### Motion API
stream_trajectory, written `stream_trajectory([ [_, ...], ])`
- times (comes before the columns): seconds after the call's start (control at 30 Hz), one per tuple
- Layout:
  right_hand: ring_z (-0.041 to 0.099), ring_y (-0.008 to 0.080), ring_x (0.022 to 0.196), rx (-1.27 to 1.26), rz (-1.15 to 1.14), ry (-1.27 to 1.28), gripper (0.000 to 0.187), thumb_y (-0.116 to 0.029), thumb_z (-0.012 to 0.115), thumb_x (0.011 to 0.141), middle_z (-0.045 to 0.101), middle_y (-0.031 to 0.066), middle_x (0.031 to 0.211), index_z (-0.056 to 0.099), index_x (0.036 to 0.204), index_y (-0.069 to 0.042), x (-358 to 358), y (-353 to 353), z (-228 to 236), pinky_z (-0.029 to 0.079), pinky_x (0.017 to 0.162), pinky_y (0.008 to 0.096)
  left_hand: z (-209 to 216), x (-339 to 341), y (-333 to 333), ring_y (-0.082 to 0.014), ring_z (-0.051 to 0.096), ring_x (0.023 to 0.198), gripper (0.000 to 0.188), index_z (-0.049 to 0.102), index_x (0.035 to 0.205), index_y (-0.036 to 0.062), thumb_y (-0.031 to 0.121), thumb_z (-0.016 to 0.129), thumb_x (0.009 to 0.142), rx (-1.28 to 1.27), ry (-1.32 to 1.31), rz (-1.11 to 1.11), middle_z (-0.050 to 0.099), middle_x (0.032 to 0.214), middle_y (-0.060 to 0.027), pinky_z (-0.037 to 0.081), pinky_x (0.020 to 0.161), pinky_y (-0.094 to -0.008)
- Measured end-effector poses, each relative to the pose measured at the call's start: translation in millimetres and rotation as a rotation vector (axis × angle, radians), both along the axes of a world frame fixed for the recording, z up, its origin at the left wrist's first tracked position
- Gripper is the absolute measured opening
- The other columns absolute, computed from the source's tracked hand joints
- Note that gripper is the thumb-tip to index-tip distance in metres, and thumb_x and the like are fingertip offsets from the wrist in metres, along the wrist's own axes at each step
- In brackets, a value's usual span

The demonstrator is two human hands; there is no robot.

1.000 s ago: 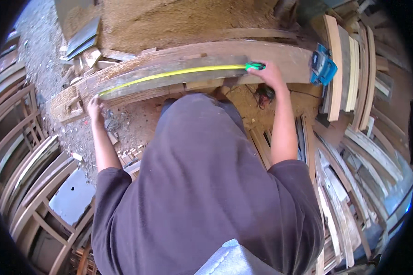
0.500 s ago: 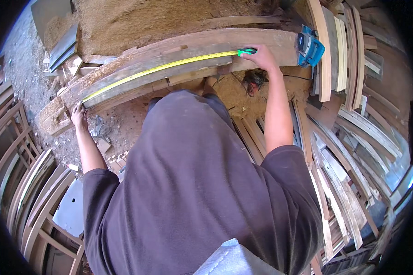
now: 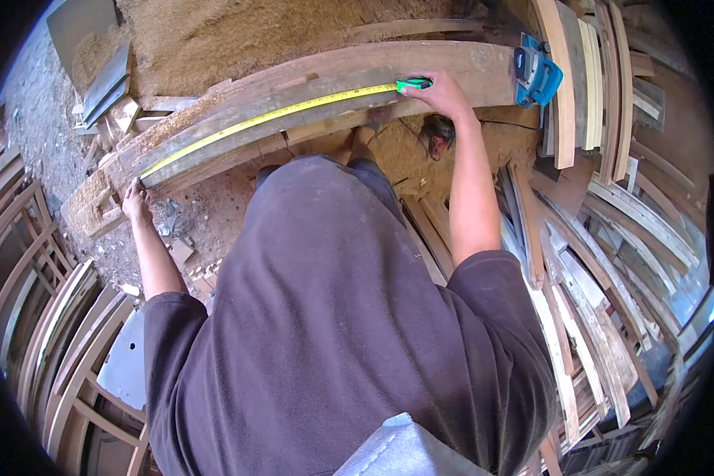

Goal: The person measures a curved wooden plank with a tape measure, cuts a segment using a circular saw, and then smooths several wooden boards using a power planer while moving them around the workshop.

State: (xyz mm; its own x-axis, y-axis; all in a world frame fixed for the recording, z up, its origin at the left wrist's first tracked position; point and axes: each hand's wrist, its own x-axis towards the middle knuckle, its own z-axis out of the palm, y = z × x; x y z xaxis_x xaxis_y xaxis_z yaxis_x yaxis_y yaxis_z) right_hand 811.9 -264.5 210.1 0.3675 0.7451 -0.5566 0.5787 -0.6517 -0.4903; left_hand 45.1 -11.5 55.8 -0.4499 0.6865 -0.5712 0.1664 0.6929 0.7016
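Observation:
A yellow tape measure blade runs along a grey weathered board, which lies lengthwise on a long, thick wooden beam. At the board's left end, my left hand is closed, its fingertips pinching the blade's end against the wood. My right hand grips the green and black tape measure case by the board's right end. The blade stretches between both hands, close above or on the board; the exact gap cannot be made out.
A blue electric planer rests on the beam's right end, its cord trailing below. Sawdust heaps behind the beam. Stacked planks stand right, wooden frames lie left, and a red-and-dark tool sits on the ground.
My right hand has moved slightly left with the tape measure case, shortening the drawn-out blade. My left hand stays at the board's left end.

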Motion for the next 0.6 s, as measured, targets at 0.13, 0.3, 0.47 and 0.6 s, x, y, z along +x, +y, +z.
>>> stream_trajectory([
  [0.13, 0.076, 0.0265, 0.096, -0.009, -0.042, 0.031, 0.063, -0.052, 0.087, 0.077, 0.080, 0.0139, 0.104, 0.078, 0.121, -0.009, -5, -1, 10, 0.057, 0.091, 0.0379, 1, 8, 6, -0.0085, 0.055, 0.065, 0.019, 0.078, 0.103, 0.0161, 0.031, 0.084, 0.092, 0.020, 0.018, 0.008, 0.067, 0.080, 0.0057, 0.042, 0.057, -0.0260],
  [0.3, 0.075, 0.0272, 0.099, 0.066, -0.097, -0.040, 0.076, -0.054, 0.090, 0.073, 0.079, 0.0172, 0.107, 0.073, 0.130, -0.006, -7, -7, 7, 0.056, 0.094, 0.0379, -1, 7, 6, -0.0090, 0.059, 0.069, 0.020, 0.077, 0.104, 0.0162, 0.029, 0.085, 0.091, 0.014, -0.016, 0.014, 0.068, 0.083, 0.0052, 0.044, 0.057, -0.0251],
  [0.47, 0.074, 0.0274, 0.106, 0.201, -0.141, -0.015, 0.078, -0.052, 0.092, 0.072, 0.077, 0.0183, 0.114, 0.072, 0.130, -0.004, -16, -20, 6, 0.055, 0.097, 0.0381, -4, 4, 10, -0.0091, 0.060, 0.067, 0.019, 0.077, 0.106, 0.0156, 0.027, 0.084, 0.092, 0.015, 0.005, 0.002, 0.069, 0.085, 0.0046, 0.045, 0.055, -0.0249],
  [0.6, 0.072, 0.0277, 0.111, 0.231, -0.181, -0.026, 0.077, -0.051, 0.092, 0.073, 0.075, 0.0187, 0.119, 0.073, 0.130, -0.004, -22, -24, 5, 0.055, 0.098, 0.0385, -2, -5, 9, -0.0114, 0.062, 0.071, 0.019, 0.076, 0.108, 0.0122, 0.024, 0.081, 0.094, 0.014, 0.006, 0.003, 0.070, 0.089, 0.0012, 0.048, 0.058, -0.0272],
])
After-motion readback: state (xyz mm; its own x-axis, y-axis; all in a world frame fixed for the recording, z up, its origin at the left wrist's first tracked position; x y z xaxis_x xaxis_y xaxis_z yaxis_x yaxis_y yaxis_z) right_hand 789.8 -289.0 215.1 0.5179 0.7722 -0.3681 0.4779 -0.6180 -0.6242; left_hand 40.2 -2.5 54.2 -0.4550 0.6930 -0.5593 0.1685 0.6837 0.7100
